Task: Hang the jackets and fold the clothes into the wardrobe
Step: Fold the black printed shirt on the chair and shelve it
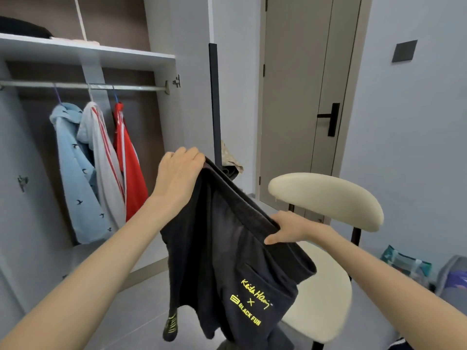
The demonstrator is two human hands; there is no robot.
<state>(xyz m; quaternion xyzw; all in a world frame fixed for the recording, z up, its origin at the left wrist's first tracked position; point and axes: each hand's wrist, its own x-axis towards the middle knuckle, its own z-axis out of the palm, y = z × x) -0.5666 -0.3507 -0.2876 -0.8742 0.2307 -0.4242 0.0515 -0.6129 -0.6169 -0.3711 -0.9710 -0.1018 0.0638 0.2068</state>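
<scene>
Three jackets hang on the wardrobe rail (pixel 75 85), upper left: light blue jacket (pixel 75 173), red-striped white jacket (pixel 106 168), red jacket (pixel 131 168). Centre frame: left hand (pixel 177 178) curled over the top edge of the black garment (pixel 227 261), gripping it. Lower, right of centre: right hand (pixel 290 228) pinches the same edge, thumb in front. The garment hangs in the air and blocks part of the cream chair (pixel 326 200) behind it. Closed door (pixel 303 97) upper right; bags (pixel 404 266) in the lower right corner.

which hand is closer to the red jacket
Left. The left hand is just right of the red jacket; the right hand is farther right, by the chair backrest.
</scene>
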